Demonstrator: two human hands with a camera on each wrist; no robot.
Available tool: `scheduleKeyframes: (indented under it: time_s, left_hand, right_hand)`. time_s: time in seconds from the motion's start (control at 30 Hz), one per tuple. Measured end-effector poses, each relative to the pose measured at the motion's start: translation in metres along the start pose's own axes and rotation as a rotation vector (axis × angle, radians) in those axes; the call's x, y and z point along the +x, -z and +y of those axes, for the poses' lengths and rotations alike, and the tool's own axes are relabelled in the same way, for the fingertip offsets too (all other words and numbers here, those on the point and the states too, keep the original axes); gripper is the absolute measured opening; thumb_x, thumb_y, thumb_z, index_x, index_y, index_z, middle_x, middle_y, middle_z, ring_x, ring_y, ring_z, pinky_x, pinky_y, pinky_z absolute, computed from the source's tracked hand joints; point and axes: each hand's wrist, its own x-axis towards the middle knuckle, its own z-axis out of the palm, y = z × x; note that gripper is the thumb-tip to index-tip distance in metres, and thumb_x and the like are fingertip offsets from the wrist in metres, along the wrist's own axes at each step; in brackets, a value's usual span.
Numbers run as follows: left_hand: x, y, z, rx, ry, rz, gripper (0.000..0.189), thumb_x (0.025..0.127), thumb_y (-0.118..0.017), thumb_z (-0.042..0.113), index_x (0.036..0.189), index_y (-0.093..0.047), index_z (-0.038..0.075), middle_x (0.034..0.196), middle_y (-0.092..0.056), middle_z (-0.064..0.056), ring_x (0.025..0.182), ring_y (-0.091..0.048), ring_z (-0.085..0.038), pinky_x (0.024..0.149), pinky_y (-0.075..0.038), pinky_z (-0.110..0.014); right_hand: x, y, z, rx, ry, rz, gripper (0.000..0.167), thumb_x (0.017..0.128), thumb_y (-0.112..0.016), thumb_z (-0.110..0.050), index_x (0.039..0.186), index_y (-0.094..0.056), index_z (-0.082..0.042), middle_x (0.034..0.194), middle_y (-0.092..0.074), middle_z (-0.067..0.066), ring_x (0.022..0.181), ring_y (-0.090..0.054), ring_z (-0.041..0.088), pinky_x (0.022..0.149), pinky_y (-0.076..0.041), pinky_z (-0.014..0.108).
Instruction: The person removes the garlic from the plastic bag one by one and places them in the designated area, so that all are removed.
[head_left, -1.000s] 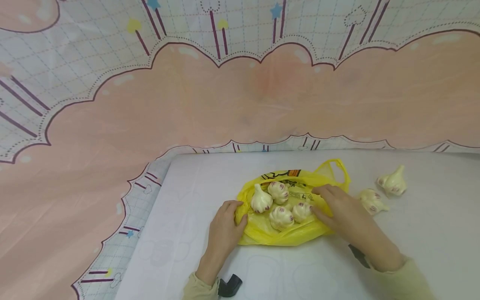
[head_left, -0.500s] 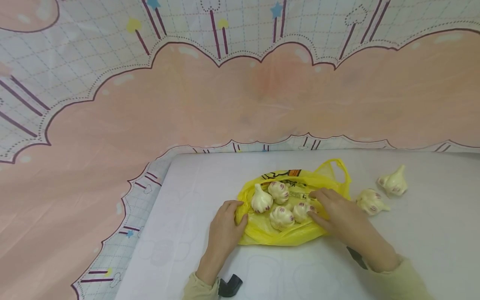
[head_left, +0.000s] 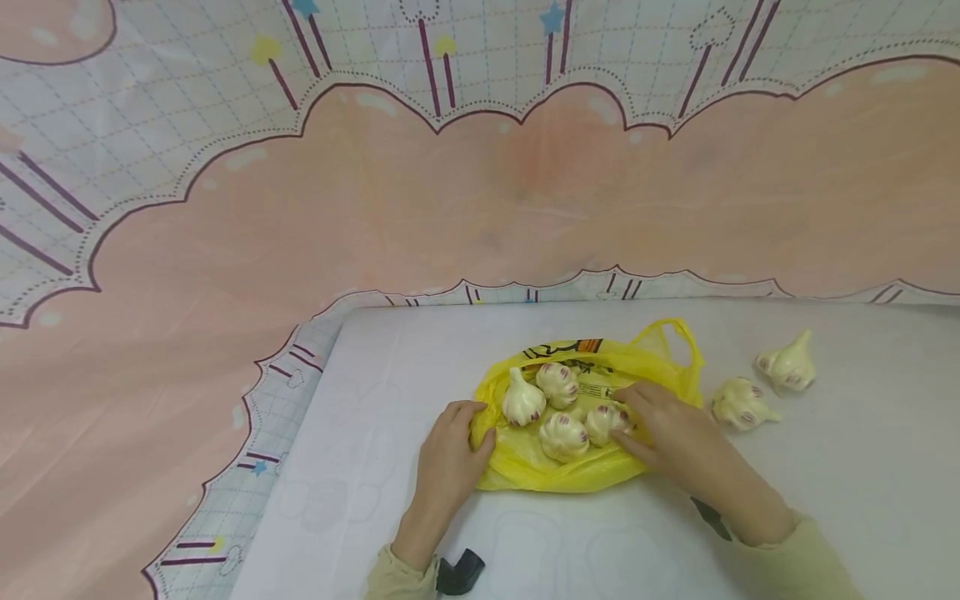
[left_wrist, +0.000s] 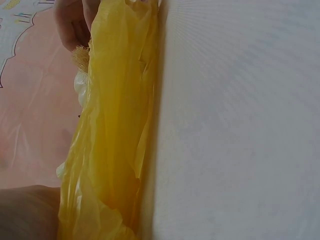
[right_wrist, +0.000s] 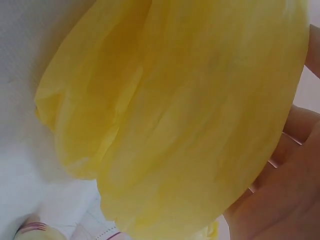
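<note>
A yellow plastic bag lies with its mouth spread, several whole garlic bulbs inside. My left hand pinches its left edge between thumb and fingers. My right hand reaches over the right side, with thumb and fingers curled around the rightmost garlic bulb. The far side of that bulb is partly hidden. In the left wrist view, fingertips of the right hand meet the root end of a bulb. The bag's yellow film covers much of the right wrist view.
To the right of the bag, two more garlic bulbs lie on the white table: a nearer bulb and a farther bulb. A bag handle loop sticks up at the back right. A patterned cloth hangs behind.
My right hand has moved slightly left, farther over the bag, its thumb and fingers coming around the rightmost bulb. The left hand has stayed on the bag's edge.
</note>
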Motion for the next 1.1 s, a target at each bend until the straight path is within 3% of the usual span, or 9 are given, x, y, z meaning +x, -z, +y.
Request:
scheduleKeyframes:
  time_s: [0.53, 0.8, 1.1]
  left_hand:
    - [0.000, 0.001, -0.001, -0.001, -0.002, 0.001, 0.033, 0.088, -0.074, 0.022, 0.117, -0.069, 0.007, 0.118, -0.066, -0.009, 0.113, -0.063, -0.028, 0.094, -0.054, -0.044]
    - [-0.001, 0.002, 0.000, -0.006, -0.001, 0.001, 0.033, 0.088, -0.074, 0.021, 0.117, -0.069, 0.007, 0.118, -0.066, -0.009, 0.113, -0.063, -0.028, 0.094, -0.054, -0.043]
    - [-0.001, 0.002, -0.001, -0.004, 0.001, 0.000, 0.033, 0.088, -0.074, 0.022, 0.117, -0.069, 0.007, 0.119, -0.066, -0.008, 0.114, -0.063, -0.028, 0.094, -0.054, -0.044]
  right_hand:
    - [-0.001, -0.008, -0.001, 0.013, 0.048, -0.019, 0.046, 0.085, -0.079, -0.026, 0.120, -0.063, 0.000, 0.116, -0.066, 0.014, 0.105, -0.065, 0.029, 0.086, -0.058, 0.043]
    - [0.001, -0.011, 0.000, 0.063, 0.028, -0.062, 0.046, 0.088, -0.075, -0.025, 0.124, -0.061, 0.001, 0.120, -0.065, 0.016, 0.107, -0.066, 0.031, 0.090, -0.056, 0.045]
    - [-0.001, -0.014, 0.000, 0.083, 0.013, -0.078, 0.048, 0.088, -0.075, -0.021, 0.127, -0.058, 0.001, 0.121, -0.063, 0.015, 0.099, -0.068, 0.029, 0.086, -0.057, 0.043]
